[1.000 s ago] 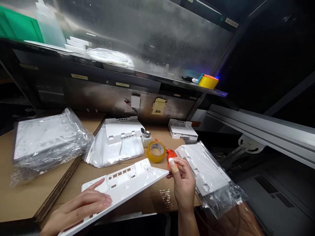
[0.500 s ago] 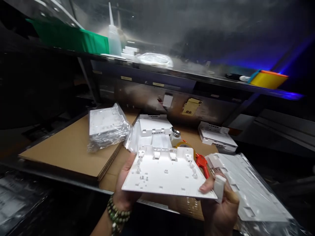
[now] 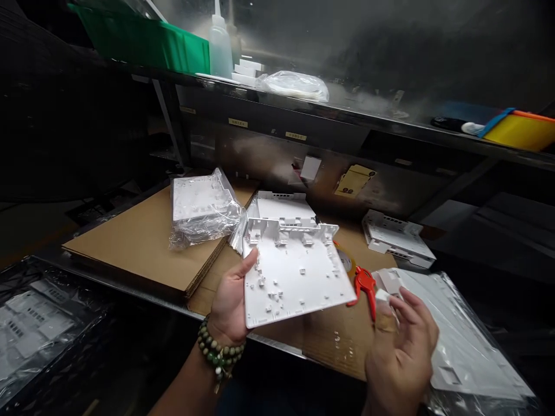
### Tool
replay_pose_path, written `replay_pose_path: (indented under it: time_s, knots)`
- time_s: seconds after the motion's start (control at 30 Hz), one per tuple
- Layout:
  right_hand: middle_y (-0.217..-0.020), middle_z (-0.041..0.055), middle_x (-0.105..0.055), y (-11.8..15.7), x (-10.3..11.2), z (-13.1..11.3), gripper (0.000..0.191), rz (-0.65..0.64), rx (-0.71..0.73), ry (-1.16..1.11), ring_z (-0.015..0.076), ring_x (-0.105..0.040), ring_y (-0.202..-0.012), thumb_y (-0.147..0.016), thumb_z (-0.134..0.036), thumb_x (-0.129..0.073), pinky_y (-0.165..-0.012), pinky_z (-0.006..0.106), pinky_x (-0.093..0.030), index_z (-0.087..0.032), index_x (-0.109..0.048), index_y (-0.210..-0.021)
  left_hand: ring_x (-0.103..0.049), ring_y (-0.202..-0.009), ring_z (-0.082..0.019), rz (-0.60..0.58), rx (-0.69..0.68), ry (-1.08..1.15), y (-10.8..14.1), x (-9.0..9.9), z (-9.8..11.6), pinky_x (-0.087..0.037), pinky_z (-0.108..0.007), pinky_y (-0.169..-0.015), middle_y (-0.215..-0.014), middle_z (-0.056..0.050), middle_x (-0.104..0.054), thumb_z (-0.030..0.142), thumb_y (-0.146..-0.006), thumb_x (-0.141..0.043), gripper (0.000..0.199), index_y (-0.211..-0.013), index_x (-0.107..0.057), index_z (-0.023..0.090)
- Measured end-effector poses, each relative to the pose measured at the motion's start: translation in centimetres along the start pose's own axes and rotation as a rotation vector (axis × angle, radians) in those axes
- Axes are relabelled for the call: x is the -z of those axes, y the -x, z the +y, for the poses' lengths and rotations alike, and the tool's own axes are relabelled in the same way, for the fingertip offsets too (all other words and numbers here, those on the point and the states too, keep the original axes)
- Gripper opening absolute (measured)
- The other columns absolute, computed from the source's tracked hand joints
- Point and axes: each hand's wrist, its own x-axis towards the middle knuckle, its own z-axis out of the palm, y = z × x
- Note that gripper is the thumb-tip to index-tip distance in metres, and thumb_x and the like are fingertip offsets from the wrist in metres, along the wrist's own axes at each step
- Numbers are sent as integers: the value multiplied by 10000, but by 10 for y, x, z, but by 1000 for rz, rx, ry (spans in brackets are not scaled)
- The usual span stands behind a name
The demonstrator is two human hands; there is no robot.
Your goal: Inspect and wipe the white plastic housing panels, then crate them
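Head view: left hand (image 3: pixel 232 306) grips the flat white plastic panel (image 3: pixel 288 289) along one side, above brown cardboard (image 3: pixel 338 346); one-sided support could let its free end dip. Right hand (image 3: pixel 401 361), near red-handled tool (image 3: pixel 366 281), is curled; whether it holds anything cannot be told.

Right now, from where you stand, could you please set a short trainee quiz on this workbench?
1. True or false: the left hand holds the flat white plastic panel.
2. Where does the red-handled tool lie? (a) inside a clear bag (b) on flat brown cardboard (c) in the left hand
3. Fill in: the long green plastic bin stands on the metal ____.

Key: 1 true; 2 b; 3 shelf.
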Motion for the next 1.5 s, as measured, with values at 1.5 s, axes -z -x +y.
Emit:
replay_pose_path:
  time_s: [1.5]
  knots:
    - [-1067,58,-684,-13,18,19,253,-493,373,46,186,-677,-1004,-966,-94,-645,-882,340,-587,-240,-723,-1158,-740,-1098,-315,444,197,-524,55,95,73,-611,-473,-901,-1132,103,-766,846,-855,-378,601,-1066,-802,476]
